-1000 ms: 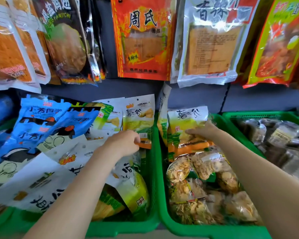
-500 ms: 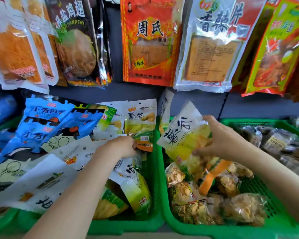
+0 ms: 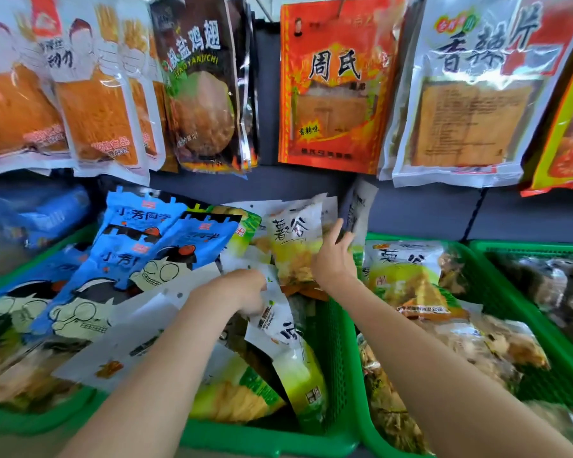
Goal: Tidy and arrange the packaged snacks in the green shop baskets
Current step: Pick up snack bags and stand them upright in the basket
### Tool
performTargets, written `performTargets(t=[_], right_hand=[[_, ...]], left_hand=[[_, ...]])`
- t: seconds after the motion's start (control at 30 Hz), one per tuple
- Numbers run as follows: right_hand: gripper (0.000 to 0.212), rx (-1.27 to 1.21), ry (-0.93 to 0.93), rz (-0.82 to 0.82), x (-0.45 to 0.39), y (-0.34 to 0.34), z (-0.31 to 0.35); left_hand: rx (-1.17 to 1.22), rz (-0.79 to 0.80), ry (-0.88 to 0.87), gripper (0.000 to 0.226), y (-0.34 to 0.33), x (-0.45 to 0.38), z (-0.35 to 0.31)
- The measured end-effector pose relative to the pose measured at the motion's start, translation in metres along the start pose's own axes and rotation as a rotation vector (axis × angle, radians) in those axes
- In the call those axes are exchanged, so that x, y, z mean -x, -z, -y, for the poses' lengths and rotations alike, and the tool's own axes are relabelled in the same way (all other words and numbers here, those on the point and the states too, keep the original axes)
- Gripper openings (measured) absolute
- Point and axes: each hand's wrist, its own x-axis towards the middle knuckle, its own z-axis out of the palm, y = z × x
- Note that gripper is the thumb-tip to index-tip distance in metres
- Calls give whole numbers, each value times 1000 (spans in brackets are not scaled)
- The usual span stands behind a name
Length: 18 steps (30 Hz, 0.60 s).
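Note:
My right hand (image 3: 333, 261) holds a yellow-and-white snack packet (image 3: 295, 241) upright at the back of the middle green basket (image 3: 339, 352), among other standing packets. Lower in the same basket, my left hand (image 3: 242, 292) is closed on the top edge of a white-and-green packet (image 3: 278, 325). Blue cartoon packets (image 3: 139, 239) lean at this basket's back left. The green basket to the right (image 3: 366, 424) holds a similar yellow packet (image 3: 407, 279) lying flat on clear bags of snacks (image 3: 497, 345).
Large snack packs hang on the wall above: orange strips (image 3: 90, 104), a dark chicken pack (image 3: 205, 94), a red pack (image 3: 331, 84), a clear-white pack (image 3: 470, 94). Another green basket (image 3: 526, 247) stands far right, and one more (image 3: 30, 421) far left.
My right hand lifted a yellow packet out of the right basket and carried it left into the back of the middle basket. My left hand stayed clenched on its packet.

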Motion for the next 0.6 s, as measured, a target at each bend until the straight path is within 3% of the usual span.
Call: performTargets(t=[0.07, 0.17, 0.23, 0.37, 0.6], right_hand=[[77, 312, 198, 10, 3, -13, -8], [73, 666, 534, 9, 5, -11, -17], [69, 813, 569, 80, 0, -10, -22], [80, 742, 382, 294, -10, -18, -20], [66, 416, 463, 419, 11, -1, -11]], left_hand=[[-9, 20, -7, 24, -2, -1, 2], [-26, 13, -16, 31, -1, 0, 1], [-30, -5, -19, 34, -1, -1, -1], [-45, -15, -12, 48, -2, -3, 0], [65, -114, -27, 47, -7, -12, 5]])
